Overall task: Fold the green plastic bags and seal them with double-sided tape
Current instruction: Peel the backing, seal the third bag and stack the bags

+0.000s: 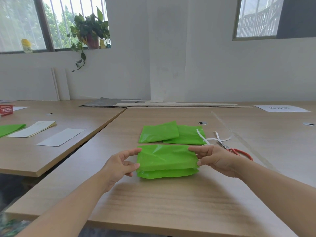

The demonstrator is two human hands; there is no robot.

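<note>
Far left, at ten o'clock from the held bag: red basket (6, 109) on the neighbouring table, with a green sheet (10, 129) and pale papers (34, 128) nearer in.

At nine o'clock: left hand (119, 165), thumb and fingers curled, pinching the left end of the green bag (166, 159).

Dead centre, low on the wooden table (162, 202): the bag itself, doubled over, with a lower layer showing beneath the upper.

At twelve o'clock, just beyond: pair of folded bags (159, 132), flat and overlapping.

At three o'clock: right hand (215, 159), pinching the bag's right end likewise.

At twelve o'clock from that hand: loose white tape strip (203, 138), partly across the further folded bag. At two o'clock: red-handled scissors (236, 151), just beside the wrist.
</note>
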